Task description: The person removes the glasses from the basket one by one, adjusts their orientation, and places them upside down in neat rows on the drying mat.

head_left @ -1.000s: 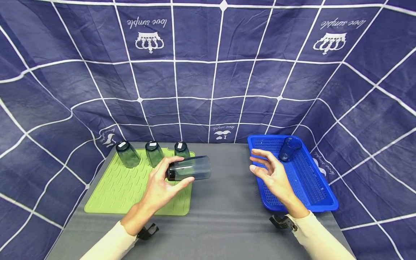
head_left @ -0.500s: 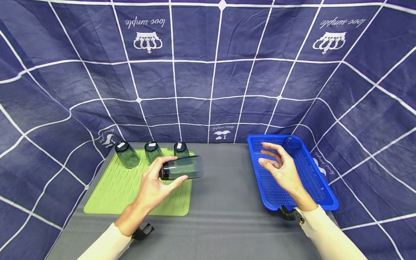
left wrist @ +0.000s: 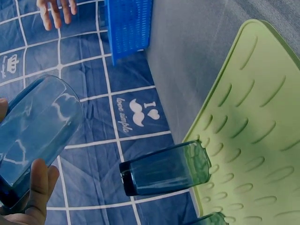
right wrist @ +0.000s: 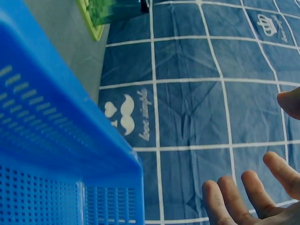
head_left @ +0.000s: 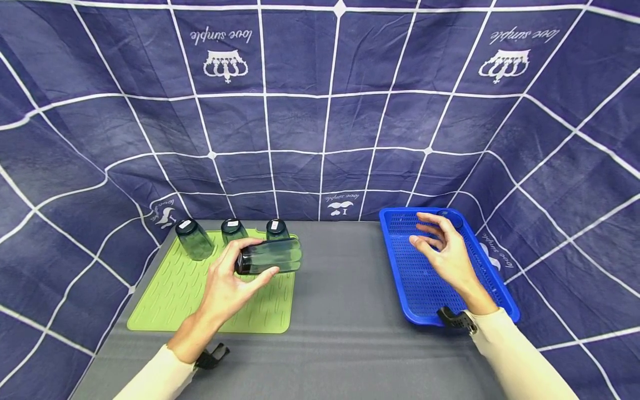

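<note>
My left hand (head_left: pixel 227 283) grips a dark tinted drinking glass (head_left: pixel 270 256) near its base, thumb on one side and fingers on the other. The glass lies sideways in the air above the right part of a green drying mat (head_left: pixel 170 294), its mouth facing right. Behind it, three similar glasses stand upside down along the mat's back edge: left (head_left: pixel 195 241), middle (head_left: pixel 231 228) and right (head_left: pixel 276 228). My right hand (head_left: pixel 445 255), fingers loosely bent and holding nothing, hovers over a blue plastic basket (head_left: pixel 395 272). Another glass (head_left: pixel 454 215) in the basket's back corner is mostly hidden by that hand.
A grey cloth (head_left: pixel 340 289) covers the table between mat and basket. Blue curtain fabric (head_left: pixel 300 122) with white lines encloses the back and both sides. Black wrist straps (head_left: pixel 212 356) are on both wrists.
My left hand has shifted left with the glass, further over the mat. The right hand has moved right and slightly back across the basket, now covering most of the glass there.
</note>
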Tool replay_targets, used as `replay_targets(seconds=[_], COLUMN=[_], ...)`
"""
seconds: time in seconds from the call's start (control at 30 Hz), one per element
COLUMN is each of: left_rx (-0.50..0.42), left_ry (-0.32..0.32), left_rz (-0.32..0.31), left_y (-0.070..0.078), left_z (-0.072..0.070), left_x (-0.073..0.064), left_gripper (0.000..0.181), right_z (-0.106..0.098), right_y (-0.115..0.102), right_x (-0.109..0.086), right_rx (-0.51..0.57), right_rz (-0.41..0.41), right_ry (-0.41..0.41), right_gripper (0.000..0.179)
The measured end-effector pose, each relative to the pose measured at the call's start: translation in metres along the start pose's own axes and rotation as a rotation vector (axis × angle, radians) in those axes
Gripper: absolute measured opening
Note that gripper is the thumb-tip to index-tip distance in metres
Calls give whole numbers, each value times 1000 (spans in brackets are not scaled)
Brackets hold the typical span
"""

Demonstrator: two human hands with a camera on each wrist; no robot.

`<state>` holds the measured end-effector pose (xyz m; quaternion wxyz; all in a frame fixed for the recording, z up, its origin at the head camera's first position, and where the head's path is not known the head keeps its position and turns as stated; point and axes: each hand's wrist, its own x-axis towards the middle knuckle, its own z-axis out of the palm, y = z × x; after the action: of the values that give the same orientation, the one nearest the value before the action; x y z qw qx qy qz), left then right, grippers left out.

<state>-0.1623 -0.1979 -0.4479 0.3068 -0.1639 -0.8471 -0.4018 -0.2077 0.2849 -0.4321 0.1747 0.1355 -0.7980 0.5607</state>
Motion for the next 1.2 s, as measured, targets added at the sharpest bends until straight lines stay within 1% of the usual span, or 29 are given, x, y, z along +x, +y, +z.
replay_targets(seconds=[0.2,0.4,0.47,0.63,0.7,0.97,1.2], left_rx=[22,42,46,82,94,112,124], left_ry=[17,45,48,44,44,63,73], left_rz=[-15,-12,-25,-92,-107,-127,-143], left_y=[-7,-13,-15,-16,-17,-24,-31], left_z=[-7,-11,-13,-20,-22,-29,-37], left_x=[-1,-3,-4,-6,-6,-7,-7], left_gripper=[74,77,78,80,81,86,89], right_z=[-8,-14,-15,-20,-23,-34,-42], right_y=[4,11,13,19,21,28,35], right_x=[5,10,11,14,16,20,23], right_rx=[-48,-95,-110,-157,-179,-270,-328], right_rz=[21,25,21,14,14,15,4], right_ry=[23,70,83,109,116,133,149], right_gripper=[57,55,55,56,57,56,56])
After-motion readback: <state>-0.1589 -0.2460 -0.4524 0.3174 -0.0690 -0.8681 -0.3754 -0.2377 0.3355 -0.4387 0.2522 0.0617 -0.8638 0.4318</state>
